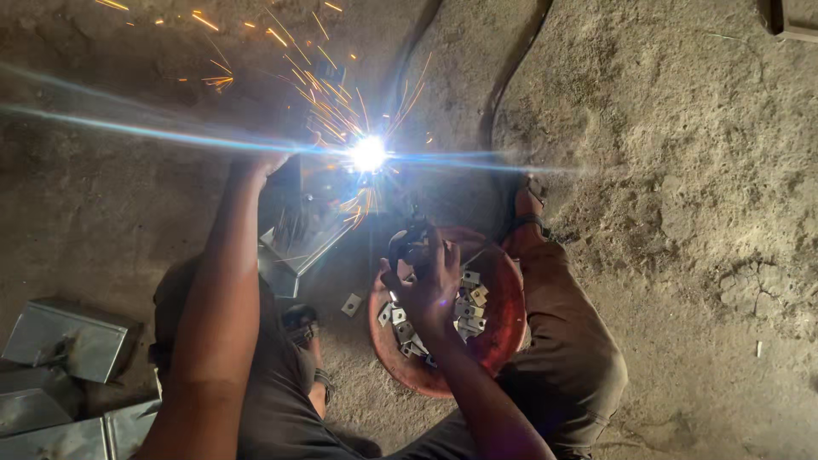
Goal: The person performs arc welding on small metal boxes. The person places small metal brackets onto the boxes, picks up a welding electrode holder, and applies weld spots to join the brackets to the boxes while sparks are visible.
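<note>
The left hand (271, 160) was stretched out toward 12 o'clock, up by the bright arc (368, 153); the glare hid the fingers, so I could not tell if it gripped anything or lay flat. It seemed to press on the metal box (294, 247), likely to keep it from sliding while the weld was made. The box lay on the dirt floor (682, 170) between the knees, tilted, with an open side facing 6 o'clock; that kept the seam up near the light.

The right hand (426, 290) was closed around a dark holder (409, 243); the holder pointed toward 11 o'clock, at the arc, so its tip could reach the box. Sparks (324, 85) flew out toward 10 and 12 o'clock, away from the body.

Under the right hand sat a red bowl (503, 332) full of small plates (469, 302); it was close, likely so they were easy to grab. One plate (351, 304) lay on the floor just at 9 o'clock of the bowl.

More boxes (64, 341) were stacked at 8 o'clock, well apart from the sparks. A dark cable (503, 94) ran off toward 12 o'clock.
</note>
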